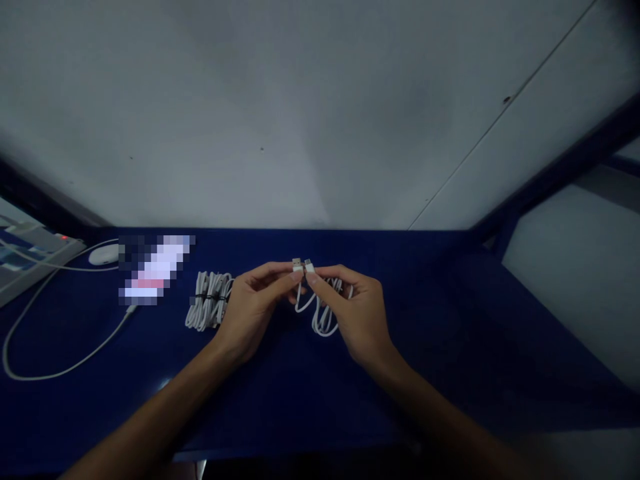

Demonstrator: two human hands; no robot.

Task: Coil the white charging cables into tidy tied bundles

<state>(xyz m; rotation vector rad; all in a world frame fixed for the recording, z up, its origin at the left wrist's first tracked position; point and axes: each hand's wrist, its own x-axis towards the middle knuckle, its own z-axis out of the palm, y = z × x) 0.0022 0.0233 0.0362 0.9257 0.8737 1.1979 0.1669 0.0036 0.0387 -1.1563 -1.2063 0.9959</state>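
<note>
Here, right of the already banded bundles (204,311), left hand (249,303) and right hand (363,313) each pinch a plug (297,264) between fingers, their white cable (326,333) showing no band yet.

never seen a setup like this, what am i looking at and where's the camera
There's no machine here: one picture, from a camera worn on a person's head, looking forward and down at two bare hands. The left hand pinches one white plug; the right hand pinches a second plug beside it. Loops of white cable show by the right hand. On the blue table, tied cable bundles lie near the left hand. Farther left is a pixelated, lit device with a cord.
</note>
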